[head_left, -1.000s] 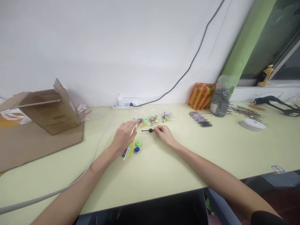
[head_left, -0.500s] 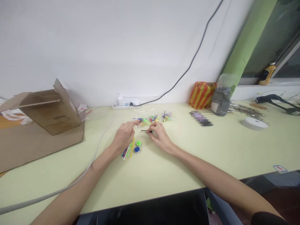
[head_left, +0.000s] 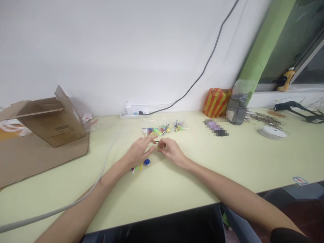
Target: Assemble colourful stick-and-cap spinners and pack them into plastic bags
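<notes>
My right hand [head_left: 171,152] is closed in a pinch around a small green round piece [head_left: 157,148], mostly hidden by the fingers. A thin black stick [head_left: 157,141] juts from the same hand toward the left. Just left of it, my left hand [head_left: 138,150] reaches in with fingers and thumb spread apart, its tips near the stick and green piece. Below the left hand lie coloured plastic sticks [head_left: 133,170], partly covered by it. Beside them rests a small round piece with a blue top [head_left: 147,162]. Clear packets of colourful small parts [head_left: 164,129] lie beyond both hands.
An opened cardboard box [head_left: 63,126] stands at left, and a grey cable crosses my left forearm. A power strip [head_left: 134,115] sits against the wall. To the right are a phone [head_left: 216,128], striped bag [head_left: 216,103], dark container [head_left: 236,111] and white spool [head_left: 273,132].
The green round piece has left its place beside the blue one and is now in my right hand. My left hand has shifted slightly down and right, covering more of the sticks.
</notes>
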Demonstrator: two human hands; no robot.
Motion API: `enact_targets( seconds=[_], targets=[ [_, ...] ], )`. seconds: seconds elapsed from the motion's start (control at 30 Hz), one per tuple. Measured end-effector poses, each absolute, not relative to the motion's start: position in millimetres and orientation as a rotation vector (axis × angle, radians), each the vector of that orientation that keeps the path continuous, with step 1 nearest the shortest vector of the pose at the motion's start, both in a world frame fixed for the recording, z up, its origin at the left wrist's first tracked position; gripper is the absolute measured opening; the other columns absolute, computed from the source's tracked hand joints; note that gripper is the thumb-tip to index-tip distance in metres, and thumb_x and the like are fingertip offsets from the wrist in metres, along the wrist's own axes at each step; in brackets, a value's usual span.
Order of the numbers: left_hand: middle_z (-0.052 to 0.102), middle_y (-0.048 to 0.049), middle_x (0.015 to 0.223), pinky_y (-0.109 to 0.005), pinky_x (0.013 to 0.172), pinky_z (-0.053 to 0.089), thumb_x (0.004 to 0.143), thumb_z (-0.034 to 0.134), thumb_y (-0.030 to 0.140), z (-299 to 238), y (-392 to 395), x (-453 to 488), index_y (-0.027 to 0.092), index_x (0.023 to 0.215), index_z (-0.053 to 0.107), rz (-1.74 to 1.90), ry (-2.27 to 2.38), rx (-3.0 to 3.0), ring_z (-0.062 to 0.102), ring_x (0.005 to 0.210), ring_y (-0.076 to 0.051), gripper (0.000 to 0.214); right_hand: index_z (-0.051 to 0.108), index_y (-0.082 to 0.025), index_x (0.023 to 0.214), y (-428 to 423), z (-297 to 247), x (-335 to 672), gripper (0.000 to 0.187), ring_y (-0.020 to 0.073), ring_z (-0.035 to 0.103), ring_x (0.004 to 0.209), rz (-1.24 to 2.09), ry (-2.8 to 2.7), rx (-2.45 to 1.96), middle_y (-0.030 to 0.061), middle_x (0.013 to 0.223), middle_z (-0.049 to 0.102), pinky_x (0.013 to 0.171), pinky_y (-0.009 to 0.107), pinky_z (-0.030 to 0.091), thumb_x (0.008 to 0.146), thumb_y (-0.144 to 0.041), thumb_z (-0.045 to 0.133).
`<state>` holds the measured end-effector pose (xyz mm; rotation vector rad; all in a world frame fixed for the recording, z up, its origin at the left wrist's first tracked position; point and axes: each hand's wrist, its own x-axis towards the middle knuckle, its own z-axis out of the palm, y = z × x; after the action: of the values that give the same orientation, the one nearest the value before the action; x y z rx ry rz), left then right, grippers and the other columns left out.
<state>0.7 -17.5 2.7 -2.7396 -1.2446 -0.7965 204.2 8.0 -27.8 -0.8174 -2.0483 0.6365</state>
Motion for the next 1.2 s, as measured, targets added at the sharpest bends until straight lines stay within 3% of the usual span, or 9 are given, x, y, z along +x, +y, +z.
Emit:
enact_targets(
  seconds=[0.17, 0.33, 0.4, 0.57, 0.7, 0.87, 1.03, 1.2],
  targets=[
    [0.067, -0.0068, 0.126, -0.038, 0.095, 0.046, 0.098, 0.052, 0.043, 1, -18, 4, 0.025, 0.134, 0.049, -0.748, -1.200, -2.797, 0.063, 0.115, -0.024, 0.040, 0.063, -0.018, 0.079, 10, -28, 203, 0.009, 0.0158, 0.057, 0.073, 0.796, -1.827, -0.790, -0.0008, 0.077, 0.065, 0.070, 0.026, 0.042, 0.084, -0.015, 0.070],
    [0.072, -0.0050, 0.107, -0.038, 0.089, 0.046, 0.098, 0.051, 0.032, -1, -16, 4, 0.023, 0.111, 0.060, -0.713, -1.203, -2.726, 0.065, 0.103, -0.023, 0.018, 0.062, -0.018, 0.083, 7, -27, 201, 0.010, 0.0158, 0.057, 0.072, 0.856, -1.774, -0.723, 0.0000, 0.079, 0.064, 0.070, 0.027, 0.043, 0.089, -0.025, 0.065],
    [0.071, -0.0055, 0.102, -0.037, 0.085, 0.046, 0.096, 0.052, 0.031, -1, -15, 4, 0.022, 0.106, 0.060, -0.766, -1.316, -2.611, 0.065, 0.098, -0.023, 0.016, 0.061, -0.018, 0.092, 5, -28, 201, 0.005, 0.0162, 0.058, 0.075, 0.857, -1.767, -0.700, 0.0006, 0.083, 0.064, 0.071, 0.027, 0.044, 0.092, -0.023, 0.061],
    [0.069, -0.0046, 0.094, -0.034, 0.079, 0.046, 0.090, 0.055, 0.034, -2, -11, -6, 0.022, 0.098, 0.057, -0.949, -1.679, -2.274, 0.065, 0.088, -0.023, 0.015, 0.059, -0.019, 0.119, -1, -30, 195, 0.022, 0.0202, 0.056, 0.098, 0.601, -2.091, -0.614, 0.0057, 0.103, 0.064, 0.089, 0.033, 0.045, 0.098, -0.013, 0.054],
    [0.067, -0.0012, 0.083, -0.030, 0.069, 0.042, 0.090, 0.051, 0.035, -3, -2, -20, 0.022, 0.093, 0.053, -1.045, -1.897, -2.144, 0.062, 0.077, -0.020, 0.013, 0.068, -0.022, 0.116, -3, -33, 179, 0.022, 0.0223, 0.051, 0.105, 0.293, -2.402, -0.574, 0.0081, 0.112, 0.060, 0.092, 0.035, 0.042, 0.099, -0.013, 0.057],
    [0.061, 0.0001, 0.071, -0.029, 0.063, 0.038, 0.093, 0.041, 0.033, -6, 8, -31, 0.022, 0.076, 0.050, -1.128, -1.974, -2.109, 0.056, 0.064, -0.017, 0.022, 0.073, -0.025, 0.110, 4, -35, 160, 0.019, 0.0230, 0.050, 0.109, 0.167, -2.498, -0.523, 0.0065, 0.115, 0.060, 0.092, 0.036, 0.040, 0.097, -0.015, 0.065],
    [0.064, -0.0019, 0.074, -0.030, 0.067, 0.039, 0.094, 0.042, 0.039, -7, 9, -31, 0.022, 0.074, 0.052, -1.115, -1.943, -2.114, 0.057, 0.069, -0.018, 0.029, 0.076, -0.025, 0.105, 9, -34, 156, 0.012, 0.0223, 0.050, 0.108, 0.175, -2.475, -0.501, 0.0064, 0.112, 0.060, 0.091, 0.035, 0.039, 0.096, -0.021, 0.068],
    [0.067, -0.0024, 0.078, -0.030, 0.070, 0.042, 0.091, 0.049, 0.039, -10, 7, -26, 0.021, 0.078, 0.057, -1.056, -1.906, -2.159, 0.060, 0.073, -0.019, 0.023, 0.077, -0.026, 0.104, 9, -34, 159, 0.014, 0.0231, 0.048, 0.110, 0.190, -2.482, -0.479, 0.0063, 0.112, 0.060, 0.091, 0.035, 0.039, 0.095, -0.019, 0.068]
  ],
)
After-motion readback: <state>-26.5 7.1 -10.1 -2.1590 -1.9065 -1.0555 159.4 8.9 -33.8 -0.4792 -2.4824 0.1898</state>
